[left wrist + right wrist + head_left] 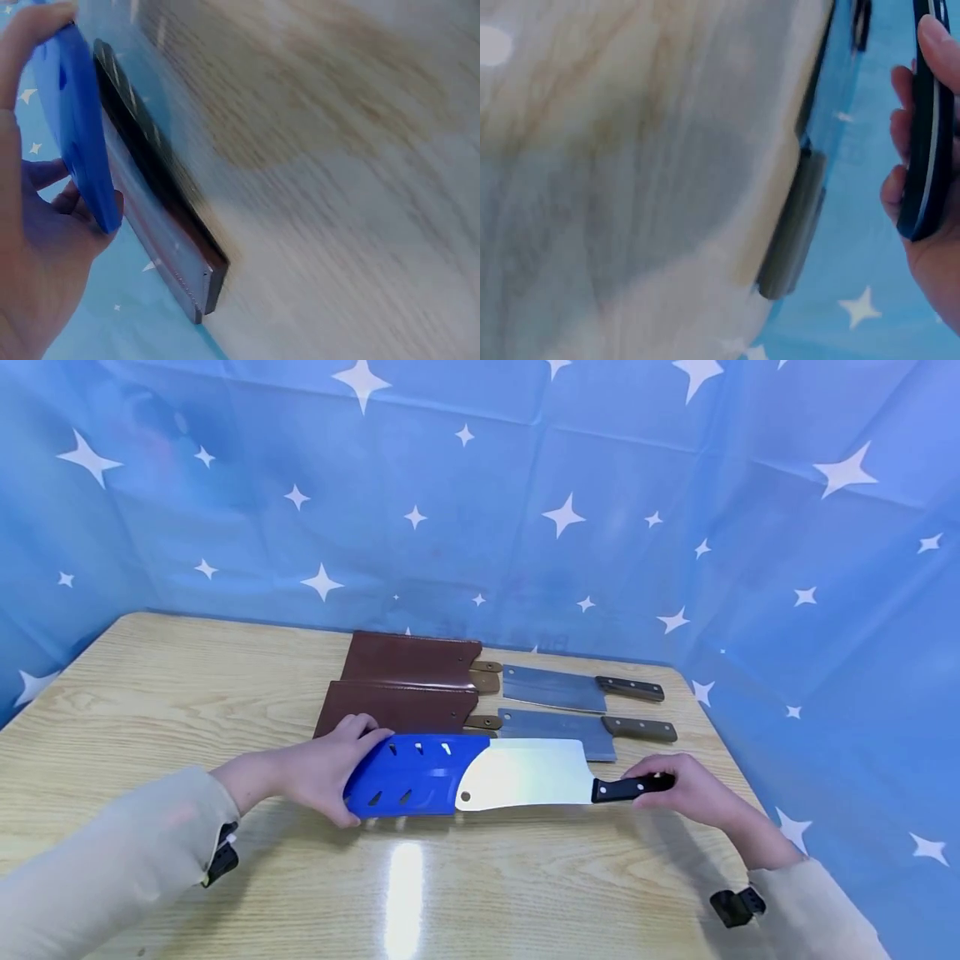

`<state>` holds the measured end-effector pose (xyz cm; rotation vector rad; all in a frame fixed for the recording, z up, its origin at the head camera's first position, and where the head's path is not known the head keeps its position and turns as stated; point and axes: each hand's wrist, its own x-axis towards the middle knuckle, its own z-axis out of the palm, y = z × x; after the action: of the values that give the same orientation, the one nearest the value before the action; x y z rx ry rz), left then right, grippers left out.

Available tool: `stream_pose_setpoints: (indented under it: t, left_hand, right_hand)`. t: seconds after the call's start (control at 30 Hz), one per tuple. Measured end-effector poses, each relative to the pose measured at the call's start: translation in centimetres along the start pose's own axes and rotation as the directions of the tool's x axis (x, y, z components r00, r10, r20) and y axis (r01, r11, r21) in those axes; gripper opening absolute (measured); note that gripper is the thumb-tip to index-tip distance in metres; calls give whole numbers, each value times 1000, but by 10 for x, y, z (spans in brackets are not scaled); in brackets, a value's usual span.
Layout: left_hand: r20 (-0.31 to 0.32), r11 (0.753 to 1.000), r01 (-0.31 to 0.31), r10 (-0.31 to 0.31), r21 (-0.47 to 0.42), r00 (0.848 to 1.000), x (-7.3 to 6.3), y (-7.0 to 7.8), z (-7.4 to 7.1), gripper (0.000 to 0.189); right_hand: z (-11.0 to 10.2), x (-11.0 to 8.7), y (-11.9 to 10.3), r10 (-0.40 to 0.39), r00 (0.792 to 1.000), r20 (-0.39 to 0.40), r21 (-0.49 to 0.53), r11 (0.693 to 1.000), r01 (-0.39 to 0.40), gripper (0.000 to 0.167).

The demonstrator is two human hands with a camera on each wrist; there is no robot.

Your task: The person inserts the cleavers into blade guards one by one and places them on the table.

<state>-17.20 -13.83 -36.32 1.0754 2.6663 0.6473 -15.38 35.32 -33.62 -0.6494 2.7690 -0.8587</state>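
Note:
In the head view my left hand [330, 770] grips the closed end of a blue plastic blade sheath [427, 774], thumb on one edge and fingers on the other. My right hand [697, 789] holds the black riveted handle [626, 789] of a cleaver. Its shiny blade [536, 774] points left and meets the sheath's curved mouth. How much of the blade lies inside cannot be told. Both things are held above the table. The left wrist view shows the sheath [79, 127] edge-on in the fingers; the right wrist view shows fingers curled round the handle [928, 142].
Behind the hands, two brown leather sheaths [412, 660] lie on the wooden table [187, 693]. Two more cleavers lie to their right, the far one with a dark handle [632, 688], the nearer with a brown handle [640, 729]. A blue star-patterned curtain [480, 518] hangs behind.

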Motion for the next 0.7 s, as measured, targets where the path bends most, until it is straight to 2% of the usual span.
stream_pose_setpoints:
  t: [0.17, 0.37, 0.53, 0.7]
  left_hand:
    - [-17, 1000, -12, 12, -1, 1000, 5, 3, 1, 105]
    - [-36, 1000, -21, 22, 10, 999, 7, 2, -1, 105]
    - [-31, 1000, -6, 6, 7, 1000, 10, 6, -3, 107]
    - [-11, 1000, -12, 13, 28, 1000, 16, 9, -3, 107]
  right_hand:
    - [7, 8, -11, 9, 1000, -2, 18, 1000, -9, 26]
    - [4, 14, -21, 41, 999, -18, 5, 999, -41, 29]
    - [7, 19, -26, 68, 998, -5, 60, 996, -68, 33]
    - [17, 28, -33, 70, 997, 28, 64, 995, -72, 35]
